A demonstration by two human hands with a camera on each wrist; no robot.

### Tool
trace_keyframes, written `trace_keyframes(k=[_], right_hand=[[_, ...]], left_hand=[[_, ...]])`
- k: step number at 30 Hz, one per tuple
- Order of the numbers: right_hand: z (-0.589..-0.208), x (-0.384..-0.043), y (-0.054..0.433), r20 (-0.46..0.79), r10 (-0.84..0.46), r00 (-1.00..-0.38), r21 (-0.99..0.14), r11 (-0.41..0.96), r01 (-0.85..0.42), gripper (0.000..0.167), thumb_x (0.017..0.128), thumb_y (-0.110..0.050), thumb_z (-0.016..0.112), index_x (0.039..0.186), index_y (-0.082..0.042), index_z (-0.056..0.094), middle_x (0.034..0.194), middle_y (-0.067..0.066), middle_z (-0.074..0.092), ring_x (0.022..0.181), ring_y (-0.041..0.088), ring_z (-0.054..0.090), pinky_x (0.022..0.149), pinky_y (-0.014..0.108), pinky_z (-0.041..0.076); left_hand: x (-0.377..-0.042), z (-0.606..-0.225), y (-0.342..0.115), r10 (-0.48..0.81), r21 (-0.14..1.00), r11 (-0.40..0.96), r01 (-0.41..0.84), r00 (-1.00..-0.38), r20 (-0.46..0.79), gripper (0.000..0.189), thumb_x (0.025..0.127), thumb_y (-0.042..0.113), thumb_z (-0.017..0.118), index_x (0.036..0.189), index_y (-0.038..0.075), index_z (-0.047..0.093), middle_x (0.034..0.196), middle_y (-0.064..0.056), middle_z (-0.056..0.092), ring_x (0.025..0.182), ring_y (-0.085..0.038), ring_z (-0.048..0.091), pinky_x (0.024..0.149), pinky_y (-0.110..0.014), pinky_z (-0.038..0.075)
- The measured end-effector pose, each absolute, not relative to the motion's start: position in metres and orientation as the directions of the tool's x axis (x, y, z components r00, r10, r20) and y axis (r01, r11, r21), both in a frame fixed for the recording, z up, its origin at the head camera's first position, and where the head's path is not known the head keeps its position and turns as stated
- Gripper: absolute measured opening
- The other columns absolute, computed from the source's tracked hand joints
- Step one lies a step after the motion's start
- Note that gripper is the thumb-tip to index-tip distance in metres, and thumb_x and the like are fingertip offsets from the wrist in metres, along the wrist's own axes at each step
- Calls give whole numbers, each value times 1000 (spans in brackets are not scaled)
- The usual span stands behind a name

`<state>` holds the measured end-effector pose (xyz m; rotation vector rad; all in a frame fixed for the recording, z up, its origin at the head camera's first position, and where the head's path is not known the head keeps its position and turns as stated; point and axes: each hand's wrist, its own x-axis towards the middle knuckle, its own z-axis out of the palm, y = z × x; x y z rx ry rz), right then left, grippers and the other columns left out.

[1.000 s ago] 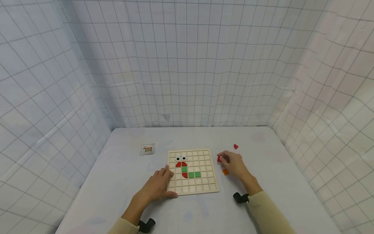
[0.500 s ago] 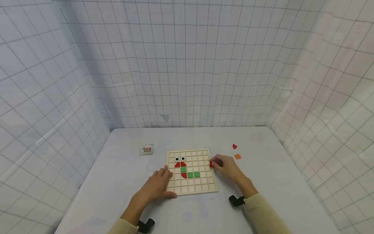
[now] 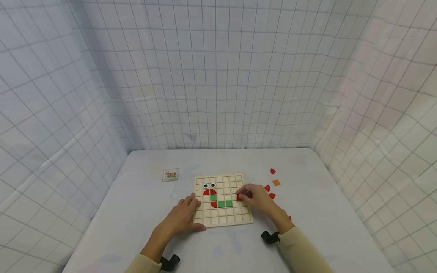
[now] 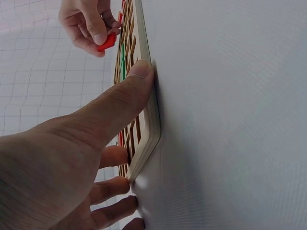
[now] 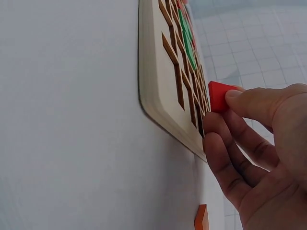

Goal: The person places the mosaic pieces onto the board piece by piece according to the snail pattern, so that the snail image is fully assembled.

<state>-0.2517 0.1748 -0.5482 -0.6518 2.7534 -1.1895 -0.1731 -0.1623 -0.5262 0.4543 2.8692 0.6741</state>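
Observation:
Between right thumb and fingers, my right hand [image 3: 255, 197] pinches a small red tile [image 5: 219, 97], its shape partly covered. The tile is over the right part of a wooden grid board [image 3: 223, 219]. My left hand [image 3: 182, 215] rests at the board's near left corner, its thumb [image 4: 127, 98] along the front edge and the fingers by the left side. Two eye tiles [image 3: 209, 185], red quarter-round tiles [image 3: 209, 192] and several green square tiles [image 3: 221, 204] sit in the board's cells, forming a bent line.
On the table right of the board lie an orange tile [image 3: 276, 182] and several loose red pieces [image 3: 272, 196], one partly behind the right forearm. A small picture card [image 3: 170, 174] lies at the back left. Grid-patterned cloth [image 3: 218, 94] walls the back and sides.
My right hand has carried the red tile leftward from beside the board to over its right part, uncovering red pieces on the table. My left hand stays at the corner.

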Motion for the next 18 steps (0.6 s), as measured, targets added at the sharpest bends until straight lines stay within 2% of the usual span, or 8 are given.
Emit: trace_keyframes(k=[10,18], right_hand=[[-547,-251,168,85,-447,-891,-727,583,-362,8,110,-12,81,116,-16,85,106,-6,81,93,11,67,85,22,58],[-549,-247,164,87,-455,-886,-717,589,-372,8,111,-12,81,116,-16,85,107,-7,82,94,6,68,87,21,59]], left_hand=[[-176,-526,-163,322,452,855,254,-943,-79,90,85,48,105,150,3,64,179,-35,46,147,-55,60,119,-72,55],[-176,-529,-162,317,439,862,254,-945,-76,89,83,49,106,148,4,65,177,-35,48,145,-56,62,118,-72,57]])
